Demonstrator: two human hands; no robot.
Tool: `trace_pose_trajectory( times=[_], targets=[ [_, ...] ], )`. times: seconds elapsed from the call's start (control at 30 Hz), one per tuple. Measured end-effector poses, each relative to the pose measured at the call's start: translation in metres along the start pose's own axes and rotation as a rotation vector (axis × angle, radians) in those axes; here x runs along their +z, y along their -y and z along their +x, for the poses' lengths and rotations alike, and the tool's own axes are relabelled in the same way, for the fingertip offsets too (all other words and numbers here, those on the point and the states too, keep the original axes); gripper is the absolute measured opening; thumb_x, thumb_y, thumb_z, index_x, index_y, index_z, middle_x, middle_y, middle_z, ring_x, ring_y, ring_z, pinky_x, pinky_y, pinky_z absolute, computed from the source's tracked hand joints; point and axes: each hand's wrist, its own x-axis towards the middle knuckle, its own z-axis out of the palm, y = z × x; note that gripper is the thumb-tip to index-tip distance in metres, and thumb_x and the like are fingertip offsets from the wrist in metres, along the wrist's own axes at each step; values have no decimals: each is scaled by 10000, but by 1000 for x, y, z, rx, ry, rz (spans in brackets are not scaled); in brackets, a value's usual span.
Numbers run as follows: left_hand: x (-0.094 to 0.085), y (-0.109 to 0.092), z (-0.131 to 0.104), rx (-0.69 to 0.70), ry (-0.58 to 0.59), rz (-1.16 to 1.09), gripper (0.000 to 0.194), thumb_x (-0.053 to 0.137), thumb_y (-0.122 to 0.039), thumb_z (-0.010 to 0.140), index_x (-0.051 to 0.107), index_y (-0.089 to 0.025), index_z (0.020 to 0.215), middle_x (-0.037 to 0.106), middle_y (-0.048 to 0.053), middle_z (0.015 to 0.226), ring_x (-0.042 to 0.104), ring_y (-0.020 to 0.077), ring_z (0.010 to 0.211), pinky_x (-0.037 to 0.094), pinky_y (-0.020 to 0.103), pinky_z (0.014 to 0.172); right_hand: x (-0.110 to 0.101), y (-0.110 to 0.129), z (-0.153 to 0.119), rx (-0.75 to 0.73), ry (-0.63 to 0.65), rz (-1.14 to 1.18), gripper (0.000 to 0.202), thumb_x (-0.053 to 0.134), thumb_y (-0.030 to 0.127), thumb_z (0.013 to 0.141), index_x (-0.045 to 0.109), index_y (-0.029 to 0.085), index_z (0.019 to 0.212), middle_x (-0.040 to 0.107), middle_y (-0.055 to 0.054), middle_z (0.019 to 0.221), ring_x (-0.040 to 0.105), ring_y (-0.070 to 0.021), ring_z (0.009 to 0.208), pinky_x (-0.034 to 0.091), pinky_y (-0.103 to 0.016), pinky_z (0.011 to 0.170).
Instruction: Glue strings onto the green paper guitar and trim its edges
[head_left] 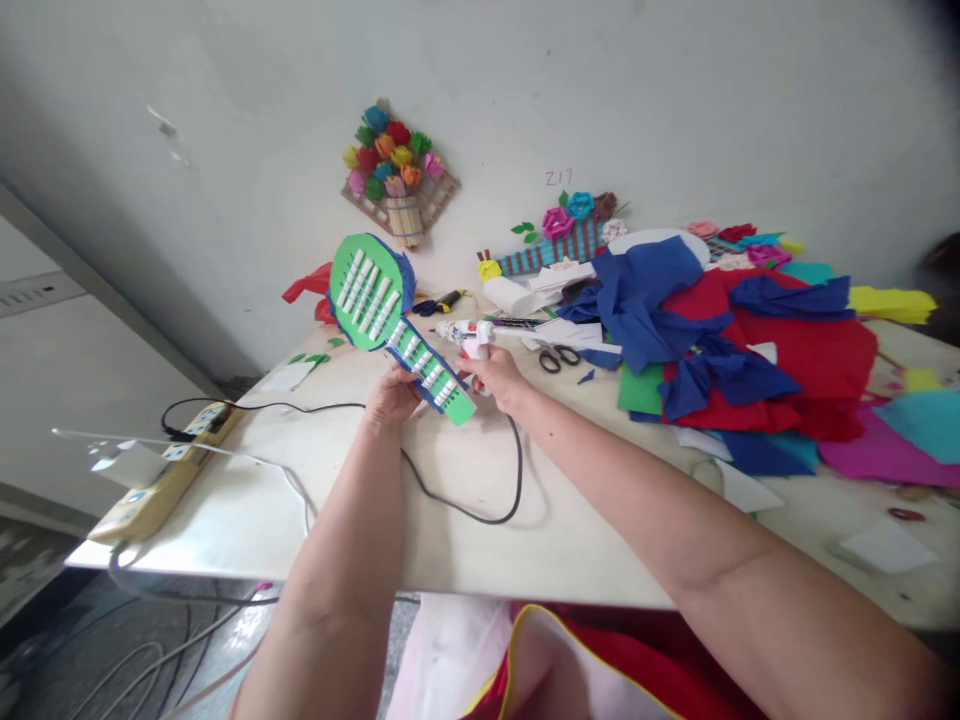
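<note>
My left hand (395,397) is closed on the neck of a green paper guitar-shaped craft (375,300), which is tilted with its round end up and to the left. Rows of small white rolls run across its face, and blue crepe paper edges it. My right hand (489,372) grips a white glue gun (472,338) by its handle, close beside the craft's neck. The gun's nozzle points left, and a white glue stick sticks out of its back. A black cord (517,480) loops down from the gun onto the table.
A yellow power strip (161,480) with plugs and cords lies along the table's left side. Scissors (559,358) and pliers (441,302) lie behind my hands. Crumpled blue and red crepe paper (787,350) heaps up at the right. Paper-flower crafts (390,160) lean against the wall.
</note>
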Motion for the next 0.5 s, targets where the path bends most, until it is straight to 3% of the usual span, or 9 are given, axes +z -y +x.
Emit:
trace_pose_trajectory(
  times=[0.27, 0.5],
  targets=[
    [-3, 0, 3, -7, -79, -73, 302, 500, -5, 497, 581, -156, 745, 664, -2, 688, 622, 153, 593, 513, 281, 593, -44, 25, 11, -23, 301, 9, 279, 684, 370, 658, 569, 128, 733, 645, -21, 560, 369, -37, 293, 335, -186, 314],
    [-3, 1, 4, -12, -121, -83, 449, 502, 6, 507, 600, -168, 908, 666, -7, 696, 625, 154, 581, 509, 271, 584, -59, 39, 6, -49, 447, -243, 364, 704, 451, 642, 571, 116, 692, 659, -36, 589, 351, -31, 286, 328, -203, 305]
  ],
)
